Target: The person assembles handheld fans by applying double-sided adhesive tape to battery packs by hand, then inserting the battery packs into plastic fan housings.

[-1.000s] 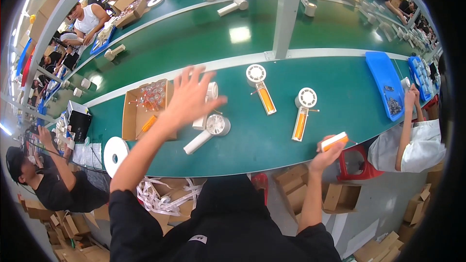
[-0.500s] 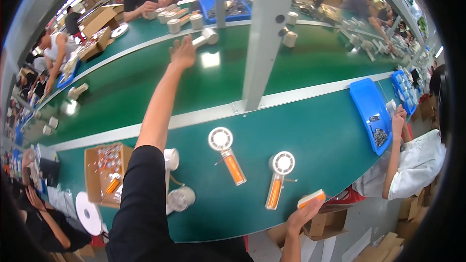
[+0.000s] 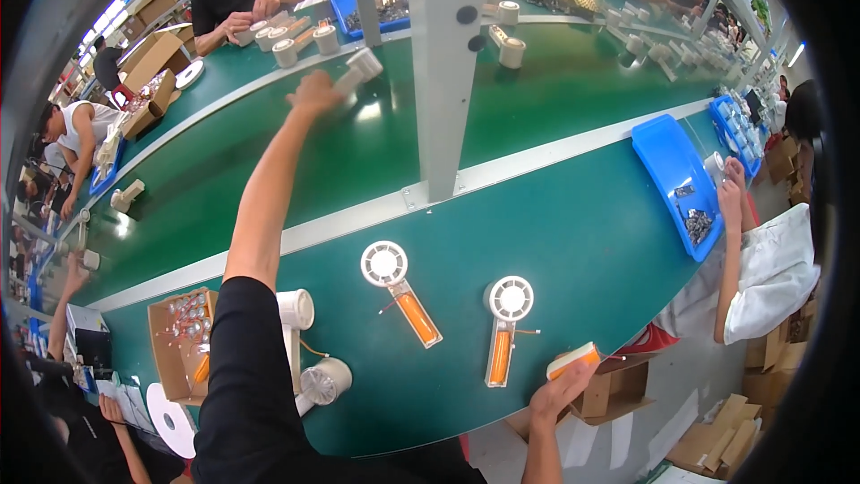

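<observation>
My left arm stretches across the green belt. At its far side my left hand [image 3: 313, 94], a little blurred, closes on the handle end of a white handheld fan [image 3: 363, 65], which is tilted. My right hand [image 3: 551, 394], low at the table's right edge, grips an orange battery [image 3: 576, 360] with a white side and a thin wire sticking out. Two opened white fans, one on the left [image 3: 385, 263] and one on the right [image 3: 511, 298], lie on the green table with orange batteries in their handles. Beside my left arm lie more white fan bodies [image 3: 326, 381].
A cardboard box [image 3: 168, 367] of small wired parts stands left of my arm, near a white reel [image 3: 170, 421]. A grey post [image 3: 441, 81] rises beyond the table. A blue tray [image 3: 658, 157] sits at the right by a co-worker's hands. Another person works across the belt.
My left hand, spread beside the fan before, has closed on its handle, and the fan has tilted. My right hand keeps the battery. The whole view has shifted.
</observation>
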Motion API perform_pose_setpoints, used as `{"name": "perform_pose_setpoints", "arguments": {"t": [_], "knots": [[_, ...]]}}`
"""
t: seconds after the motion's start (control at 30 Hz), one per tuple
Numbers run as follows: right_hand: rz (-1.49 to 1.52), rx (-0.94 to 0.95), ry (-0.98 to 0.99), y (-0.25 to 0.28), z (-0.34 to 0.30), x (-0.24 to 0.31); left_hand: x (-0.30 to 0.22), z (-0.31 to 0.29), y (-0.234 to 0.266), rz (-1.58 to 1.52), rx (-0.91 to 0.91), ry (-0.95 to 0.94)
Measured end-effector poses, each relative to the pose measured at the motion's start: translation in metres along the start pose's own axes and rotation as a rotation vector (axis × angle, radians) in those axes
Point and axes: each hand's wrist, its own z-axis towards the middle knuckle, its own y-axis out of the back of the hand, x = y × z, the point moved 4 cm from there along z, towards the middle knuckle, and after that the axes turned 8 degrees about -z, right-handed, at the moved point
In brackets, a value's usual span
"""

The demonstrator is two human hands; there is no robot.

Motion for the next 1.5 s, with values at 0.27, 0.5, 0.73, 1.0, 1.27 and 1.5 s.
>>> {"name": "perform_pose_setpoints", "arguments": {"t": [0.27, 0.5, 0.73, 1.0, 1.27, 1.5], "knots": [[0.022, -0.069, 0.177, -0.002, 0.002, 0.009, -0.06, -0.156, 0.062, 0.348, -0.268, -0.51], [0.075, -0.06, 0.185, 0.001, 0.011, 0.006, -0.071, -0.365, 0.11, 0.231, -0.394, -0.682], [0.132, 0.006, 0.232, -0.013, 0.01, 0.011, -0.054, -0.543, 0.069, -0.148, -0.396, -0.426], [0.406, 0.198, 0.082, 0.01, -0.026, -0.009, -0.044, -0.606, 0.0, -0.149, -0.341, -0.333], [0.447, 0.406, 0.028, 0.026, -0.104, -0.002, -0.034, -0.612, 0.023, -0.638, -0.441, -0.485], [0.334, 0.553, 0.126, 0.047, -0.116, 0.02, -0.029, -0.523, 0.036, -0.639, -0.029, -0.651]]}}
